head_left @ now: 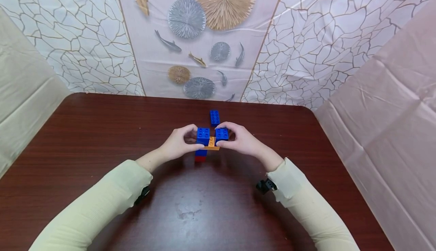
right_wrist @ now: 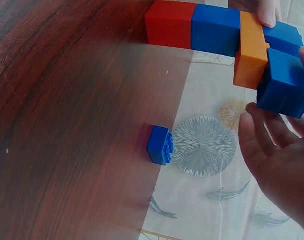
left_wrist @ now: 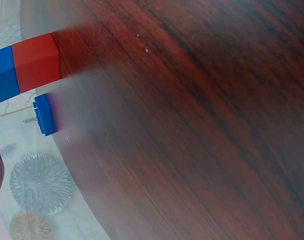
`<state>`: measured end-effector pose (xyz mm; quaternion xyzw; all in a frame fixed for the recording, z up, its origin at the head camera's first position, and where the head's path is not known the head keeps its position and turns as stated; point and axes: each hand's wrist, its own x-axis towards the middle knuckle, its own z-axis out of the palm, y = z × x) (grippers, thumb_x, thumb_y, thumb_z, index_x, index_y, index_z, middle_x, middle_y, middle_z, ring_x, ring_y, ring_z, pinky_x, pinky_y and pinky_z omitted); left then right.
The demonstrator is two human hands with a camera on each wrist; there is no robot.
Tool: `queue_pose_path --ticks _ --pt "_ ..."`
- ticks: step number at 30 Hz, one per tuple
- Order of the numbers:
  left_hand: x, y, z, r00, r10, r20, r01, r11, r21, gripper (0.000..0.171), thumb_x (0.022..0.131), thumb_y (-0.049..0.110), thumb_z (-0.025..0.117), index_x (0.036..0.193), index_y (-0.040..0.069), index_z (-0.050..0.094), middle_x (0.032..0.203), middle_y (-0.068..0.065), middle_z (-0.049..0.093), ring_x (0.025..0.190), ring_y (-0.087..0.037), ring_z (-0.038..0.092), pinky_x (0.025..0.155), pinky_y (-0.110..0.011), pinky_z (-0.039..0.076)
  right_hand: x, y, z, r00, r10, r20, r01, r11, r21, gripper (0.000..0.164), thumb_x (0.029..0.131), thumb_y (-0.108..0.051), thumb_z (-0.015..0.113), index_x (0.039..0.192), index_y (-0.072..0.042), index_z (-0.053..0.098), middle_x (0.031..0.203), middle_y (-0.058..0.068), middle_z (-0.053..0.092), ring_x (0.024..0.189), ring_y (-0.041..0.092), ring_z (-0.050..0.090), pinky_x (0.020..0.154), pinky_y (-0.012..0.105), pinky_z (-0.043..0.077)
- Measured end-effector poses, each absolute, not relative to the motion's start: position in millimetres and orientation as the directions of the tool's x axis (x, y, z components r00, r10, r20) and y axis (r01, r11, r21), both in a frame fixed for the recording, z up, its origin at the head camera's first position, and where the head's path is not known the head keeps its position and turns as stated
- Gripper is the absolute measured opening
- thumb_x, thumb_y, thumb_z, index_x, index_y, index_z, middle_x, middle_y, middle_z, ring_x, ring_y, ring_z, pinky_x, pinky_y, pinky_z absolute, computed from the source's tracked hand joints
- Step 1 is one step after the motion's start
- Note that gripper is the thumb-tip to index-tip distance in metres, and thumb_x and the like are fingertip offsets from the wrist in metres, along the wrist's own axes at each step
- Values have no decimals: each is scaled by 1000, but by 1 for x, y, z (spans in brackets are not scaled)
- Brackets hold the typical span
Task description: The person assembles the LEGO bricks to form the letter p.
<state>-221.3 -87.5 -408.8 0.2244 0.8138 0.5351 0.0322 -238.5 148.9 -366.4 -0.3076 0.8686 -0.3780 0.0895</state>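
A small tower of toy building bricks stands mid-table in the head view. At its base is a red brick (right_wrist: 170, 25), with a blue brick (right_wrist: 215, 30) on it and a longer orange brick (head_left: 211, 142) across the top, jutting to the right. Two square blue bricks sit side by side over the orange one. My left hand (head_left: 178, 142) grips the left blue brick (head_left: 203, 134) between thumb and fingers. With thumb and fingers on opposite sides, my right hand (head_left: 244, 141) holds the right blue brick (head_left: 221, 134), over the jutting end.
Just behind the tower, a loose blue brick (head_left: 214, 117) with two rows of studs lies on the dark wooden table (head_left: 102, 141). Patterned cloth (head_left: 211, 61) hangs behind the far edge, and pale cloth walls (head_left: 381, 103) flank both sides.
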Motion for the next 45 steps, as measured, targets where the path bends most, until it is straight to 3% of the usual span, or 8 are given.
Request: queue_pose_path --ticks 8,17,24,32,37,45 --pt "-221 -87 -407 -890 410 200 342 312 886 31 78 14 75 98 7 53 98 -13 68 91 -23 66 82 -36 55 -238 148 -364 -811 -575 105 -461 519 -719 37 83 -15 71 115 -4 58 103 12 63 84 21 56 79 39 55" --pt "-221 -88 -408 -895 401 194 330 305 893 31 78 13 75 97 6 53 97 -13 67 91 -22 65 82 -35 55 -235 147 -363 -794 -591 145 -513 521 -682 36 82 -15 72 114 -3 59 101 11 63 80 19 55 74 33 54" --pt "-220 -87 -408 -898 398 190 323 300 898 32 77 13 76 99 6 54 97 -14 67 91 -23 65 82 -36 55 -231 148 -368 -824 -551 133 -456 505 -733 37 83 -17 71 116 -6 59 105 10 63 82 18 56 74 28 55" --pt "-220 -87 -408 -904 388 180 312 308 899 31 77 13 76 98 7 54 98 -12 67 93 -23 64 82 -36 55 -232 149 -369 -826 -549 130 -441 483 -757 37 83 -15 71 116 -5 59 105 13 63 84 21 57 78 36 56" --pt "-221 -86 -409 -904 389 176 307 307 901 31 78 14 76 99 7 54 99 -13 67 94 -23 65 82 -36 55 -233 151 -370 -832 -546 101 -412 485 -772 39 83 -16 71 118 -5 58 106 13 63 85 22 57 79 34 56" --pt "-220 -87 -411 -914 379 144 276 320 906 31 79 16 75 100 9 54 101 -12 67 95 -24 65 83 -36 55 -249 163 -361 -785 -619 38 -406 466 -786 40 84 -17 70 121 -7 58 110 12 63 94 25 58 85 40 52"
